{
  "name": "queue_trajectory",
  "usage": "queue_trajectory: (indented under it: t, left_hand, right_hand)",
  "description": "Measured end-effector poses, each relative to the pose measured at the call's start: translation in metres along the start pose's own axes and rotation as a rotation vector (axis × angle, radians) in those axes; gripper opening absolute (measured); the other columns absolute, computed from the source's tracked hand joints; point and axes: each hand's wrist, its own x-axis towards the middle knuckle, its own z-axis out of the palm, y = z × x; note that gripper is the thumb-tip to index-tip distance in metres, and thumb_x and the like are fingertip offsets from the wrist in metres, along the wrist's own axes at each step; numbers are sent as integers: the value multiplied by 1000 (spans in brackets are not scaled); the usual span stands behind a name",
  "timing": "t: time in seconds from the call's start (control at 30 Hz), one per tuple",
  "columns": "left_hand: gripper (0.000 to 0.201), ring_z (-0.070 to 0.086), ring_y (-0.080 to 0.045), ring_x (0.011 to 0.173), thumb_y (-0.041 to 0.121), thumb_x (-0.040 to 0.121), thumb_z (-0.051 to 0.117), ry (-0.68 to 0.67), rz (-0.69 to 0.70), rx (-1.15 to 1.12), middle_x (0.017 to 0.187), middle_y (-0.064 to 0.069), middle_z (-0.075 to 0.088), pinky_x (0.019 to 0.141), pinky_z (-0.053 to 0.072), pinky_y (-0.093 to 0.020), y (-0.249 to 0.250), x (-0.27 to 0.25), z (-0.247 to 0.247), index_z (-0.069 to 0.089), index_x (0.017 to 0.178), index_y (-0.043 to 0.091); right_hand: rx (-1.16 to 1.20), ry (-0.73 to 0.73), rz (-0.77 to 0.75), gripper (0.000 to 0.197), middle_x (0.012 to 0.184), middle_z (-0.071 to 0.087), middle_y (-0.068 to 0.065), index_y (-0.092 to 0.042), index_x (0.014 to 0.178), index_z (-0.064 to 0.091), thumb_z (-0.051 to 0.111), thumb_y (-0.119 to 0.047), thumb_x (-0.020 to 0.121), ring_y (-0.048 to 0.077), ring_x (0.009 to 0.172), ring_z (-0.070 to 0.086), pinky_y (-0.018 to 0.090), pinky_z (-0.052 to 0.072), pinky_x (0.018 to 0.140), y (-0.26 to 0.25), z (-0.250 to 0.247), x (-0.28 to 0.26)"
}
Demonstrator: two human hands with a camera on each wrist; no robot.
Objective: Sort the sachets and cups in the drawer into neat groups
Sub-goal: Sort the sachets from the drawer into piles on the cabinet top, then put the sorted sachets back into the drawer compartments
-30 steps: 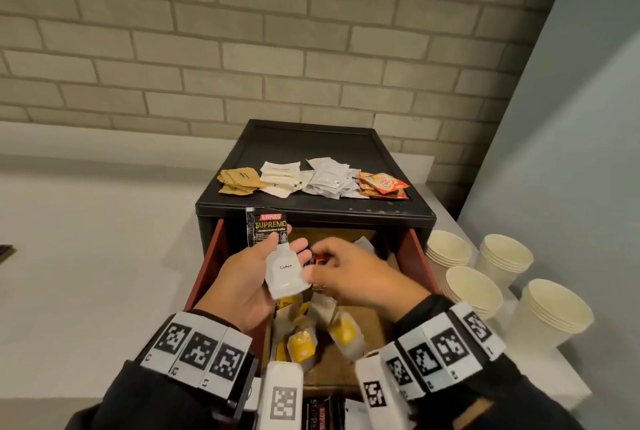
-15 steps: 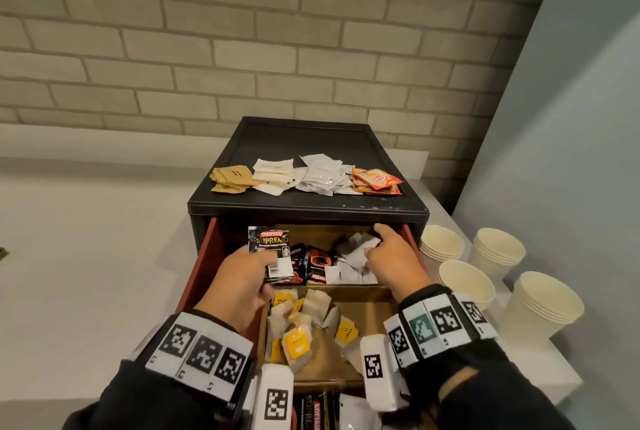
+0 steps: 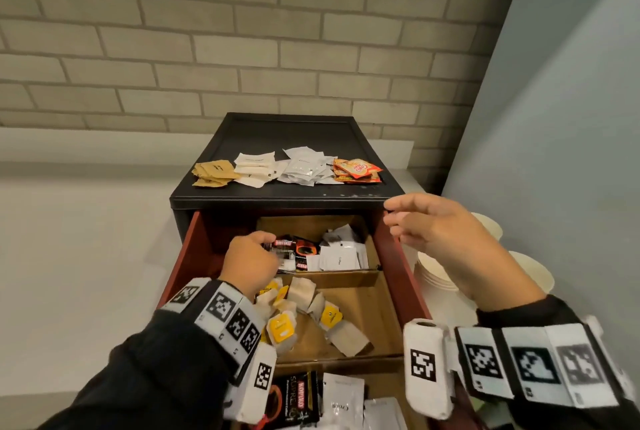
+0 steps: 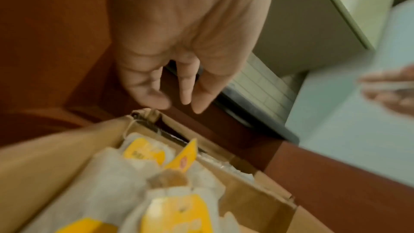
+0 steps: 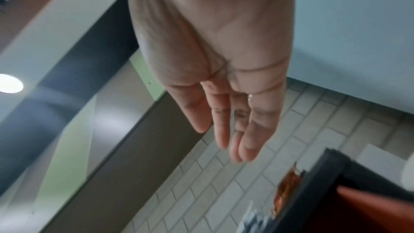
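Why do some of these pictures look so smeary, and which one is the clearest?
Head view: clearest, though the brick wall bows from the wide lens and the black sachet at the left hand is smeared. Left wrist view: yellow-tagged tea bags blur badly. Right wrist view: the right hand is soft, the background streaked, with ceiling-light glare.

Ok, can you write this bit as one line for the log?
left hand: open, at black sachets | right hand: open, empty, raised | drawer: open

Right hand (image 5: pixel 215 56), fingers straight, empty
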Motion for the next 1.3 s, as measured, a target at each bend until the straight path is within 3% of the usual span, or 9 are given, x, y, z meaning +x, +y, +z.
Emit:
queue_trajectory:
  t: [0.07, 0.17, 0.33, 0.5, 0.63, 0.73, 0.93, 1.17, 1.3]
  left_hand:
    - [50, 36, -32, 129, 19, 87, 56, -51, 0, 333, 148, -11, 31, 104, 33, -35, 7, 0, 3, 47, 135, 30]
    - [53, 13, -31, 140, 20, 90, 49, -164, 29, 544, 156, -7, 7, 110, 20, -35, 22, -7, 8, 38, 140, 35]
    - [47, 37, -27, 131, 29, 89, 58, -326, 125, 543, 147, -5, 36, 103, 35, -29, 45, -31, 3, 49, 135, 24]
    - [36, 55, -12, 102, 32, 84, 67, -663, 345, 602, 115, 6, 57, 82, 46, -22, 63, -79, 3, 56, 118, 25]
    - [63, 52, -13, 111, 35, 76, 75, -984, 367, 916, 130, 7, 51, 93, 44, -28, 51, -106, 22, 46, 131, 30]
    - [91, 41, -17, 128, 29, 67, 83, -1015, 439, 1086, 144, 4, 38, 101, 41, -32, 35, -120, 37, 31, 143, 31]
    - [120, 12, -25, 143, 22, 69, 82, -1007, 551, 1304, 158, 1, -3, 112, 30, -42, 8, -130, 57, -6, 150, 32]
    - [126, 42, -25, 117, 22, 51, 91, -907, 572, 1210, 129, -2, 31, 89, 50, -43, 8, -131, 71, 8, 145, 33]
    - [117, 55, -25, 105, 18, 52, 90, -937, 484, 1151, 123, -3, 48, 79, 52, -38, 16, -132, 79, 15, 141, 28]
  right_hand:
    - [-39, -65, -46, 21, 104, 68, 3, -31, 90, 63, 52, -13, 93, 19, 101, 61, 35, 48, 94, -1, -14, -16]
    - [-65, -141, -124, 18, 92, 72, -5, -32, 89, 67, 59, -17, 89, 9, 92, 65, 29, 47, 89, 2, -37, -41]
    - [-328, -290, -165, 32, 91, 68, -17, -54, 81, 65, 62, -23, 88, 2, 82, 61, 23, 47, 83, 30, -56, -75]
    - [-541, -312, -110, 44, 93, 55, -14, -44, 129, 39, 55, -34, 89, 1, 72, 54, 18, 44, 71, 73, -51, -97]
    - [-610, -311, -212, 65, 128, 48, -22, -41, 144, 16, 53, -39, 91, -6, 104, 50, 11, 38, 90, 102, -29, -108]
    - [-576, -223, -266, 68, 140, 42, -13, -33, 147, 9, 49, -22, 94, 6, 126, 42, 9, 27, 96, 116, -17, -114]
    - [-346, -178, -288, 65, 121, 35, -37, -51, 128, 11, 49, -12, 94, -9, 115, 39, 1, 26, 92, 129, -13, -118]
    - [-204, -155, -292, 67, 114, 27, -50, -58, 119, 18, 50, -5, 92, -36, 106, 29, -9, 22, 86, 140, -11, -113]
    - [-227, -154, -259, 64, 115, 27, -47, -43, 134, 15, 50, -9, 93, -17, 119, 31, -6, 21, 89, 143, -11, -112]
